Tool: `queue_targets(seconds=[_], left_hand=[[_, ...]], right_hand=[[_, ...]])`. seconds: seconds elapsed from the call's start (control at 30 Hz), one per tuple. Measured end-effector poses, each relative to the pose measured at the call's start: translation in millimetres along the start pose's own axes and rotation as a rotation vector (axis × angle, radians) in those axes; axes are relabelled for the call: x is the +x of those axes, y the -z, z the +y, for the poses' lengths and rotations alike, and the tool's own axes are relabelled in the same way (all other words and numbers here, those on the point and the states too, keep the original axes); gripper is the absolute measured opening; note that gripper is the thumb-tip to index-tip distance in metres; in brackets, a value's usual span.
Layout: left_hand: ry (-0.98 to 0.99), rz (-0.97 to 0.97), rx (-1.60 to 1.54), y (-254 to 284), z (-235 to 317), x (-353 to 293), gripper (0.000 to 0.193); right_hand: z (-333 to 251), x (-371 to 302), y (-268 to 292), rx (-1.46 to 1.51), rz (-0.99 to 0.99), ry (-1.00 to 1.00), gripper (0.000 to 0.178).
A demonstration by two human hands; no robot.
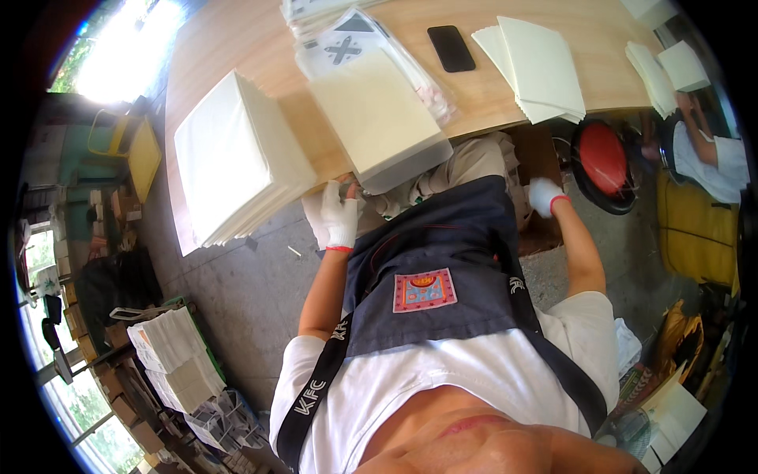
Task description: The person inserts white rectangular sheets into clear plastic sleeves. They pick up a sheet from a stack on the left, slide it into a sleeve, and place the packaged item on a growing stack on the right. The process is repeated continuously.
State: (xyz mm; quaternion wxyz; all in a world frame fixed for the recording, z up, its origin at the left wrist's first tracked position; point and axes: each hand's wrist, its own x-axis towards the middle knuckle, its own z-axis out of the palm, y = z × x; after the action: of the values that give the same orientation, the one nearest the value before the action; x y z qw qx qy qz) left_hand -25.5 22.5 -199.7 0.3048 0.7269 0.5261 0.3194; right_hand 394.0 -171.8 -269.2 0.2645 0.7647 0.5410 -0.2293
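My left hand, in a white glove with a red cuff and bare fingertips, is at the table's front edge. Its fingers are a little bent and apart, with nothing visible in them. Just beside it, a cream sheet or board lies on a clear plastic bag that overhangs the edge. To its left stands a thick stack of white sheets. My right hand, gloved the same way, hangs below the table by my right thigh, over a brown cardboard box. Motion blur hides its fingers.
On the wooden table lie a black phone, fanned white boards and printed plastic bags. A red-seated stool stands at right, near another person's arm. Paper stacks stand at lower left.
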Motion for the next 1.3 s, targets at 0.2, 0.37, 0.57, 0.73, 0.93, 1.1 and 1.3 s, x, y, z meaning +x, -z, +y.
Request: queue_targets(seconds=[0.2,0.37,0.57,0.73,0.93,1.1,1.3], left_hand=[[-0.735,0.073,0.388,-12,-8,21,0.024],[-0.763,0.025,0.249,-6,-4,25,0.013],[0.286,0.137,-0.536,-26,-19,-6,0.012],[0.685,0.251,-1.199,-38,-22,-1,0.028],[0.185,0.028,-0.625,24,41,14,0.023],[-0.019,0.087,-0.190,113,87,4,0.024],[-0.105,0.559,-0.315,213,77,23,0.031]], right_hand=[[-87,-20,90,0.580,0.575,0.190,0.028],[-145,-1,150,0.365,1.248,0.701,0.025],[-190,33,107,1.344,0.798,0.330,0.021],[-196,22,99,1.613,0.531,0.059,0.022],[-194,15,106,2.003,0.027,0.305,0.017],[-229,-1,148,1.978,-0.105,0.693,0.019],[-315,-45,280,1.742,0.083,1.002,0.024]])
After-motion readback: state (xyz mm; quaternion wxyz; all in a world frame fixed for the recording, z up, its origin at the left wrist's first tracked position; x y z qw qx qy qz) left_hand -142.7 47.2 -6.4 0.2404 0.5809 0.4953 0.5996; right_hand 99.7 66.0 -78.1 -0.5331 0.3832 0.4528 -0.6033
